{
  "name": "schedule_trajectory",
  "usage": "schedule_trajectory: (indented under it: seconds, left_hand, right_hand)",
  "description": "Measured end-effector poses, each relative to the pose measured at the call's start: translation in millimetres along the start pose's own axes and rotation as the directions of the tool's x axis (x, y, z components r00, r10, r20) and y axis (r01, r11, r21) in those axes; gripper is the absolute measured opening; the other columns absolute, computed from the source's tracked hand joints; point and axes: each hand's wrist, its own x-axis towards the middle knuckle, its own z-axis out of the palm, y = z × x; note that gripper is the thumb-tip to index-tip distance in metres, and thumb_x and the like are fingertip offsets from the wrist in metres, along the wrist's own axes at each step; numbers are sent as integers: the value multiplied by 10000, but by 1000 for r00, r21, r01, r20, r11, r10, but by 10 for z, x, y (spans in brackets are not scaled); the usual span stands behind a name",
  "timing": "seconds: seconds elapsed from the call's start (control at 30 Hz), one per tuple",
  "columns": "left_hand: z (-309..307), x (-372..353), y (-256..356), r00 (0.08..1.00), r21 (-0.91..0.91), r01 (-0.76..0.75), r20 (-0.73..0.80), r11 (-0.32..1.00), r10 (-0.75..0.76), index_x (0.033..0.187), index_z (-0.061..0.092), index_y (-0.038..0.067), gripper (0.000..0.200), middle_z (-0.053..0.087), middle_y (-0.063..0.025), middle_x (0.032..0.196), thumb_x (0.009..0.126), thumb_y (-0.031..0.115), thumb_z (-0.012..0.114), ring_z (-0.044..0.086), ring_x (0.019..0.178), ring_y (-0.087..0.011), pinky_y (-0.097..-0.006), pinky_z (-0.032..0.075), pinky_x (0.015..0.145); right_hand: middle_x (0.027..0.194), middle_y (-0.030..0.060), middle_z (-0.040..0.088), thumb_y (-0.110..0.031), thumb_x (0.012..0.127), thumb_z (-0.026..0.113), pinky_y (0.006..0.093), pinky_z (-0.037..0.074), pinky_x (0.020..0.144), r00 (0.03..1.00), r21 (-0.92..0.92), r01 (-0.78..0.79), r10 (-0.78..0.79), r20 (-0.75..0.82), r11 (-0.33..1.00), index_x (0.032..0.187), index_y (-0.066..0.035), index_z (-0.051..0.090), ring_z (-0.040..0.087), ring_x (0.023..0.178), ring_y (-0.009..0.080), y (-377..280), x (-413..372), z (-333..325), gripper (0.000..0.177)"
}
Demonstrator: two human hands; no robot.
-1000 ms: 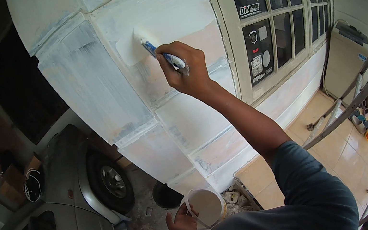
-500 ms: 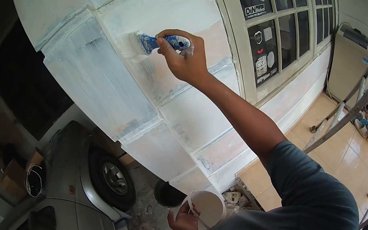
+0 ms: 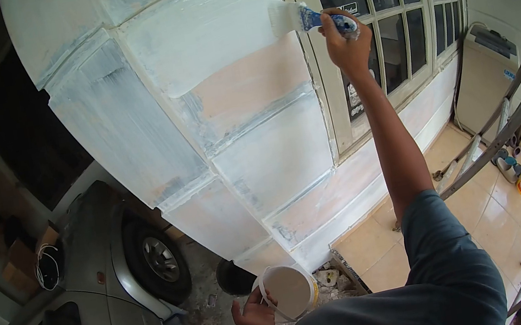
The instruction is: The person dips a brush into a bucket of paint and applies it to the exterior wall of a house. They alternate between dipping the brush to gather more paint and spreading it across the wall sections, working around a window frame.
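Note:
A paintbrush (image 3: 312, 17) with a paint-smeared blue handle is gripped in my right hand (image 3: 349, 43), high up beside the window frame. Its pale bristles touch the right edge of an upper wall panel (image 3: 210, 26), which bears wet white paint above a patch of bare pinkish surface. Low down, my left hand (image 3: 255, 313) has its fingers curled at the handle and rim of a white bucket (image 3: 289, 290). Pale paint shows inside the bucket. Some of the left fingers are hidden behind the bucket's edge.
A grey car (image 3: 100, 292) is parked at the left, close to the wall corner. A dark bucket (image 3: 235, 277) stands on the ground behind the white one. On the right are a paned window (image 3: 387, 10), a metal ladder (image 3: 486, 152) and a tiled floor (image 3: 452, 234).
My right hand has swept the brush rightward across the panel to the window frame, leaving a broad white band. My left hand still holds the bucket at nearly the same spot.

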Motion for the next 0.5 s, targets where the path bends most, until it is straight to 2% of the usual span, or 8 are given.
schedule_trajectory:
  seconds: [0.07, 0.2, 0.3, 0.33, 0.37, 0.43, 0.47, 0.5]
  left_hand:
    - [15, 16, -20, 1000, -9, 19, 6, 1000, -19, 1232, 475, -127, 895, 555, -148, 1054, 764, 636, 474, 524, 894, -219, -350, 446, 797]
    - [56, 60, -70, 997, -28, 57, 57, 998, -56, 1222, 481, -124, 884, 553, -148, 1053, 762, 632, 485, 527, 914, -226, -351, 452, 803]
    - [31, 80, -89, 996, -39, 78, 55, 996, -76, 1224, 478, -122, 882, 552, -150, 1054, 762, 628, 492, 527, 925, -231, -354, 453, 806]
    - [11, 76, -92, 996, -46, 82, 45, 996, -80, 1226, 476, -123, 881, 551, -150, 1054, 762, 627, 494, 528, 928, -233, -355, 453, 806]
    - [6, 64, -91, 996, -52, 81, 42, 995, -79, 1226, 474, -124, 880, 551, -149, 1053, 764, 624, 494, 527, 927, -233, -356, 452, 807]
    - [12, 64, -111, 996, -66, 82, 43, 994, -79, 1227, 471, -127, 876, 550, -149, 1052, 768, 619, 495, 527, 926, -233, -360, 450, 809]
    - [7, 70, -122, 997, -61, 78, 35, 995, -76, 1218, 479, -127, 889, 552, -153, 1046, 760, 634, 500, 529, 917, -237, -359, 451, 809]
    - [-6, 69, -130, 997, -54, 76, 25, 996, -75, 1209, 487, -128, 902, 554, -157, 1041, 752, 649, 506, 530, 908, -241, -359, 452, 809]
  right_hand:
    - [749, 78, 683, -83, 862, 658, 224, 507, 597, 999, 6, -42, 43, -25, 999, 901, 32, 688, 665, 664, 115, -25, 78, -170, 125]
    - [755, 87, 683, -68, 844, 668, 234, 503, 601, 996, -25, 62, -63, -66, 998, 901, 18, 685, 667, 678, 128, -143, 45, -159, 105]
    - [747, 112, 666, -39, 810, 677, 268, 493, 597, 933, -235, 358, -354, 58, 904, 889, -4, 672, 666, 662, 185, -144, -70, 41, 87]
    - [744, 134, 633, -13, 777, 676, 311, 484, 595, 925, -225, 380, -368, 94, 897, 878, -18, 654, 644, 642, 257, -181, -152, 145, 103]
    - [738, 129, 623, -12, 774, 675, 329, 483, 579, 909, -224, 416, -395, 132, 882, 879, -23, 648, 630, 626, 284, -205, -250, 251, 109]
    - [752, 134, 624, -7, 769, 670, 341, 491, 576, 901, -164, 424, -398, 172, 891, 881, -26, 645, 630, 640, 304, -309, -470, 472, 116]
    - [757, 139, 626, -2, 767, 668, 342, 494, 576, 919, -130, 367, -337, 205, 921, 879, -21, 646, 632, 646, 306, -403, -596, 567, 116]
    - [765, 146, 629, 1, 768, 665, 338, 496, 576, 905, -74, 387, -364, 222, 919, 877, -11, 644, 632, 646, 307, -480, -697, 658, 112]
